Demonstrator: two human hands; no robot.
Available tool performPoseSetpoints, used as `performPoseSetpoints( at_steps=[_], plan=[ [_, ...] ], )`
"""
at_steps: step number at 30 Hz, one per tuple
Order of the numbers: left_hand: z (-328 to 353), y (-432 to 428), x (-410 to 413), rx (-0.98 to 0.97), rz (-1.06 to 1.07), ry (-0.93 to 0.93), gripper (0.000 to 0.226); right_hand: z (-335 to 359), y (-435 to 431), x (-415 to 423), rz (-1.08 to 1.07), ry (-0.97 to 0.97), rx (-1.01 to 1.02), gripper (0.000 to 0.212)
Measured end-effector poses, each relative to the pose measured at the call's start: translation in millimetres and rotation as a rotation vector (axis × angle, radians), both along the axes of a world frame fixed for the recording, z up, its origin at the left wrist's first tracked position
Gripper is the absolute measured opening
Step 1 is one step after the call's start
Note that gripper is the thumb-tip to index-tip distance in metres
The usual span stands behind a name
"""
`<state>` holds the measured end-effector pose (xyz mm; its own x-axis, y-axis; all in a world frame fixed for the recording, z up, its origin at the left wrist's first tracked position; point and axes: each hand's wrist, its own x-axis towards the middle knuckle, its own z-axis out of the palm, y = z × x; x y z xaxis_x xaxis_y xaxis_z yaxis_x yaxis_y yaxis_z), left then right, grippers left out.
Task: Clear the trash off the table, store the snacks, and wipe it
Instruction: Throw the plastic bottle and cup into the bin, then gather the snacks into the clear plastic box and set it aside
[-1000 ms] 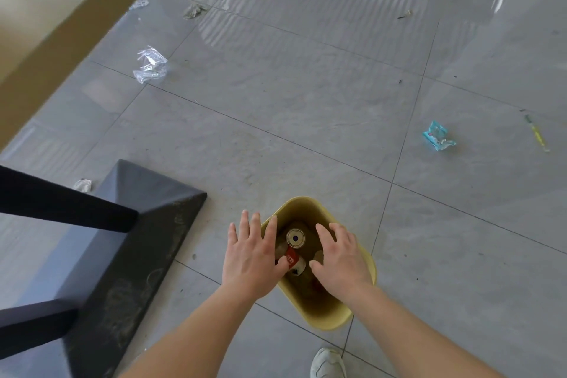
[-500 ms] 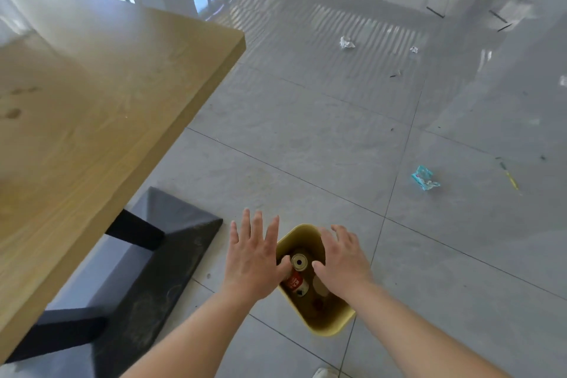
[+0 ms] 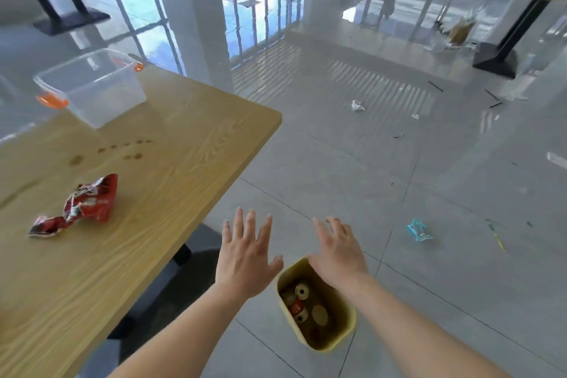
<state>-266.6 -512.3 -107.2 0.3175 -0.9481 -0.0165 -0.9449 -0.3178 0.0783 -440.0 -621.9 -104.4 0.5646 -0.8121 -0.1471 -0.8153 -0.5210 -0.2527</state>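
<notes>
Fingers (image 3: 245,224) of both hands are spread and empty above the yellow bin (image 3: 346,331). The left hand (image 3: 245,258) and right hand (image 3: 337,255) hover palms down, forearms extended. Left of the bin, the crumpled red wrapper (image 3: 76,205) lies on the desk (image 3: 171,187); likely light, crinkly, best pinched mid-body.

Both hands hang above the floor with fingers spread and nothing held: the left hand (image 3: 245,258) just beside the desk's (image 3: 171,181) right edge, the right hand (image 3: 337,255) over the rim of a yellow bin (image 3: 346,331) holding cans (image 3: 299,301). On the desk, a crumpled red wrapper (image 3: 76,205) lies near the left side, and a clear plastic container (image 3: 92,86) sits toward the far edge. A blue wrapper (image 3: 418,230) lies on the tiles.
</notes>
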Motion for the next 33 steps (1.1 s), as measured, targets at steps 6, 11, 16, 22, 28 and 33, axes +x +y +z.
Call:
performPoseSetpoints(
  at_steps=[6, 11, 16, 22, 28, 33],
  plan=[
    [57.3, 33.0, 25.9, -0.071, 0.107, -0.029, 0.085, 58.2, 19.4, 41.0, 0.12, -0.052, -0.061, 0.078],
    [98.0, 72.5, 52.1, -0.12, 0.212, -0.039, 0.087, 93.9, 50.4, 84.9, 0.251, -0.093, -0.094, 0.079],
    [129.4, 125.1, 79.7, -0.156, 0.339, -0.076, 0.088, 126.2, 87.5, 125.7, 0.393, -0.137, -0.089, 0.078],
    [149.8, 193.8, 97.9, -0.172, 0.546, -0.122, 0.087, 150.8, 126.3, 161.7, 0.572, -0.199, -0.076, 0.076],
    [164.9, 252.9, 97.1, -0.167, 0.725, -0.128, 0.087, 167.4, 157.4, 188.7, 0.743, -0.224, -0.112, 0.078],
    [173.5, 288.1, 95.5, -0.184, 0.84, -0.146, 0.087, 180.6, 176.5, 204.4, 0.841, -0.247, -0.121, 0.08]
  ],
)
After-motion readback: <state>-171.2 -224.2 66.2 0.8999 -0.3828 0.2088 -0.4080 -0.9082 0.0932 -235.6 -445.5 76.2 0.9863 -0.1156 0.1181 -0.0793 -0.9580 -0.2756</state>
